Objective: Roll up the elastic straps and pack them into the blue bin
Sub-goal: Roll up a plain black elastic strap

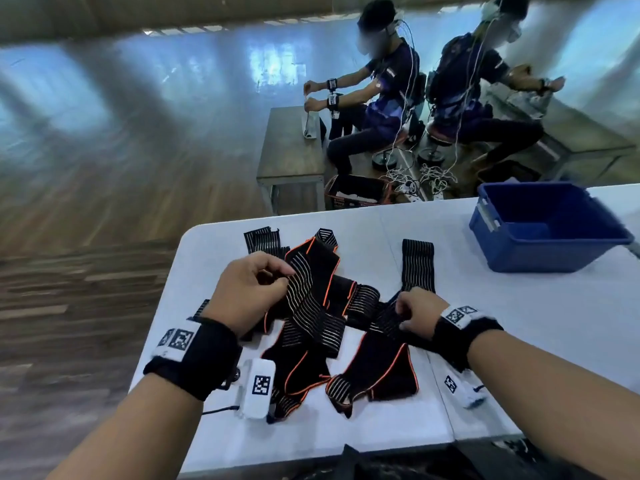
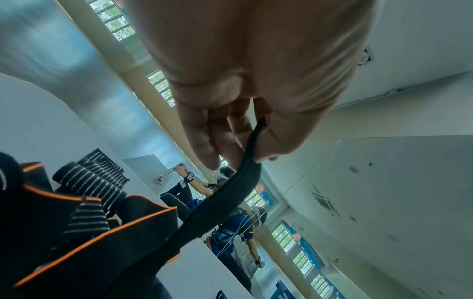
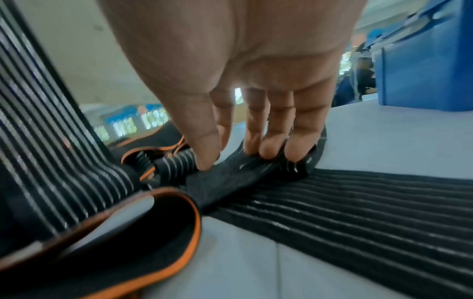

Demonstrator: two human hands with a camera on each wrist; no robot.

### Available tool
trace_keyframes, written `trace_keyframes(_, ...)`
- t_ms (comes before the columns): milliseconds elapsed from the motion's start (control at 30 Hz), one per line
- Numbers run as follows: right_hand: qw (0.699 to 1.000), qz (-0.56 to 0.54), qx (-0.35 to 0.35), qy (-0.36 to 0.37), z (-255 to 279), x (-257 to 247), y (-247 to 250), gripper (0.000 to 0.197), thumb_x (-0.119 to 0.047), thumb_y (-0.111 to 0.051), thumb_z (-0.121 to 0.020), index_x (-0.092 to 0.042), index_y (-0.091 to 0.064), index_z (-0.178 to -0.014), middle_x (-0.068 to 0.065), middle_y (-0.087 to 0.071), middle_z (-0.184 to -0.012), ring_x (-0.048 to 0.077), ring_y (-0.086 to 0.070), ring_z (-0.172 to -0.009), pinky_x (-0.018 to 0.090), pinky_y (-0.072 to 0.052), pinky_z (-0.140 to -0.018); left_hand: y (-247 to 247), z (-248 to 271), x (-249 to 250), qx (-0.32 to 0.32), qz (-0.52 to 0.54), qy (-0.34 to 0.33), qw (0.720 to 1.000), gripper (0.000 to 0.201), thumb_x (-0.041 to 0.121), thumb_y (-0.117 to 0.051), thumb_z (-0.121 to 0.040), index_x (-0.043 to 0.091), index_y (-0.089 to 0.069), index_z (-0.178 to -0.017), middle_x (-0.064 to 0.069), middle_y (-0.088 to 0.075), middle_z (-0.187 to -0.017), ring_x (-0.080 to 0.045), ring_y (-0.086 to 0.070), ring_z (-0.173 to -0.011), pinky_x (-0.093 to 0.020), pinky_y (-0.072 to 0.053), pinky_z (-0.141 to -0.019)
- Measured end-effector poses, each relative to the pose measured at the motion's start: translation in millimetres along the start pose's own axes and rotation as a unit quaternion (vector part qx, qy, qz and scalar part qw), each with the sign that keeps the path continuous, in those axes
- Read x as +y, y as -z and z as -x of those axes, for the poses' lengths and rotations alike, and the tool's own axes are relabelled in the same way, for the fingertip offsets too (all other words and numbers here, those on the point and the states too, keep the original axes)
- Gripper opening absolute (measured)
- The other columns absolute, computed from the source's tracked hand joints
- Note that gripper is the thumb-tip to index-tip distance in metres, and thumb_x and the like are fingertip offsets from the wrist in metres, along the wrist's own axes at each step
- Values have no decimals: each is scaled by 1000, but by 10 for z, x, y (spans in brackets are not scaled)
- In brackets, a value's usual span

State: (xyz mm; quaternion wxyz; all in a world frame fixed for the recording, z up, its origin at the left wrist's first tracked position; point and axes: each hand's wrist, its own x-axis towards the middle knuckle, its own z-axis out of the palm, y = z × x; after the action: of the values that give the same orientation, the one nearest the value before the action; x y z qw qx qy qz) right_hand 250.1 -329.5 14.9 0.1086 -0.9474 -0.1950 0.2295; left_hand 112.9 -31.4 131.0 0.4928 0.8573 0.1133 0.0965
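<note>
A heap of black elastic straps [image 1: 311,317] with pale stripes and orange trim lies on the white table [image 1: 502,306]. My left hand [image 1: 252,289] pinches the end of one striped strap [image 2: 245,178] between thumb and fingers and holds it lifted above the heap. My right hand [image 1: 415,315] curls its fingers [image 3: 271,145] and thumb over the folded end of another striped strap [image 3: 358,202] that lies flat on the table. The blue bin [image 1: 543,226] stands at the far right of the table, tilted and with nothing visible inside it.
Two seated people [image 1: 381,98] work at a low wooden table [image 1: 291,147] beyond my table. A basket [image 1: 356,192] and cables lie on the floor near them. The table's left edge [image 1: 162,306] is close to my left wrist.
</note>
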Motion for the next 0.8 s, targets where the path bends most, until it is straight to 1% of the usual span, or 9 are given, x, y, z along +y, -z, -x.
trace_keyframes(100,998,62,10,20,-64,85,-55,34,-14,-62,-81,-28,-60,-112,1,-36,-149,29,-59,-109,31,-49,-91,-108,54,40,-1,-7,7,1000,26,1,-72,-85,26,-75,-82,-11,-73,-73,-24,-71,-64,-39,-60,-61)
trace_keyframes(167,995,86,-11,45,-105,104,-49,40,-15,-61,-82,-26,-58,-121,0,-31,-155,32,-57,-116,35,-49,-97,-200,98,77,-1,-12,22,1000,21,2,-71,-87,23,-75,-84,-17,-71,-72,-32,-69,-59,-48,-58,-55)
trace_keyframes(233,992,98,-31,72,-126,105,-41,37,-18,-64,-82,-23,-58,-118,2,-45,-140,28,-59,-110,35,-50,-92,-293,132,81,9,-33,26,999,20,5,-72,-87,25,-75,-84,-14,-71,-72,-27,-67,-59,-45,-56,-56)
trace_keyframes(333,992,83,-28,90,-129,183,-37,33,-22,-68,-81,-20,-59,-112,1,-50,-121,25,-60,-102,34,-51,-86,-422,184,83,27,-68,27,997,23,9,-74,-85,31,-74,-83,-4,-71,-72,-14,-65,-62,-32,-52,-63)
trace_keyframes(433,987,98,22,124,-105,304,4,18,-18,-62,-86,-23,-62,-103,0,-53,-113,24,-57,-104,35,-50,-85,-551,263,131,46,-73,32,996,28,8,-73,-86,36,-75,-83,1,-71,-72,-19,-66,-64,-36,-55,-67)
trace_keyframes(533,977,119,87,153,-59,399,201,13,-28,-59,-89,-31,-67,-99,-9,-60,-110,23,-50,-107,37,-44,-88,-671,323,218,73,-97,9,993,31,8,-72,-88,38,-75,-83,12,-70,-81,-13,-67,-70,-32,-55,-72)
trace_keyframes(667,974,-20,91,206,39,442,692,6,-27,-69,-86,-28,-71,-91,-9,-64,-97,17,-56,-104,36,-46,-95,-788,260,435,125,-139,-19,982,27,10,-70,-91,37,-74,-94,14,-68,-91,1,-64,-82,-7,-43,-76)
trace_keyframes(733,964,-98,112,219,124,415,966,6,-21,-72,-83,-26,-71,-87,-9,-64,-92,13,-60,-96,31,-47,-92,-818,177,601,147,-134,-26,980,24,10,-68,-92,32,-76,-97,13,-68,-94,3,-64,-85,-5,-42,-76)
trace_keyframes(800,950,-165,149,222,231,359,1232,8,-19,-75,-81,-25,-71,-85,-10,-66,-90,12,-60,-92,28,-46,-88,-828,78,781,168,-113,-40,978,25,9,-67,-92,32,-76,-96,13,-69,-95,2,-65,-84,-13,-47,-79)
